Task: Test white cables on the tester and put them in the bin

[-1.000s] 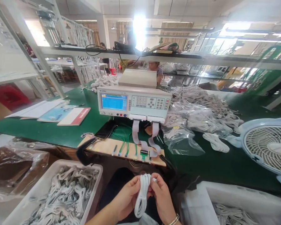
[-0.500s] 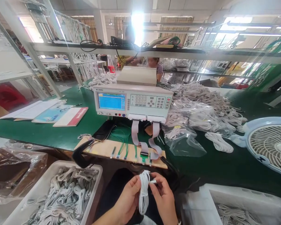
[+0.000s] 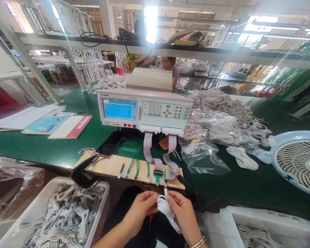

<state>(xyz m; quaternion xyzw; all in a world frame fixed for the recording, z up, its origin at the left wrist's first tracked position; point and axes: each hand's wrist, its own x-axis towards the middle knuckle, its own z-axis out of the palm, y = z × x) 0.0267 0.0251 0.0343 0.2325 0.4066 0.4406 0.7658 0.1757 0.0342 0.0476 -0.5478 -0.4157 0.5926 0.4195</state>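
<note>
Bare hands, no gloves, no sleeves showing

Left hand [image 3: 141,210] and forearm are uncovered, nothing worn there. Right hand [image 3: 186,215] has a thin silvery bracelet [image 3: 197,243] at the wrist, that's about it.

white cable coil [image 3: 167,210] — bundled, btw hands

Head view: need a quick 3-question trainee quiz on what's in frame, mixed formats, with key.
1. True or false: both hands hold the coiled white cable.
2. What stands at the table's right edge? A) fan B) kettle C) monitor
3. Fill in: the bin at lower left holds white ____.

Key:
1. True: left hand and right hand grip it just below the wooden test board.
2. A, the fan.
3. Cables; see the bin, in front of the tester.
</note>
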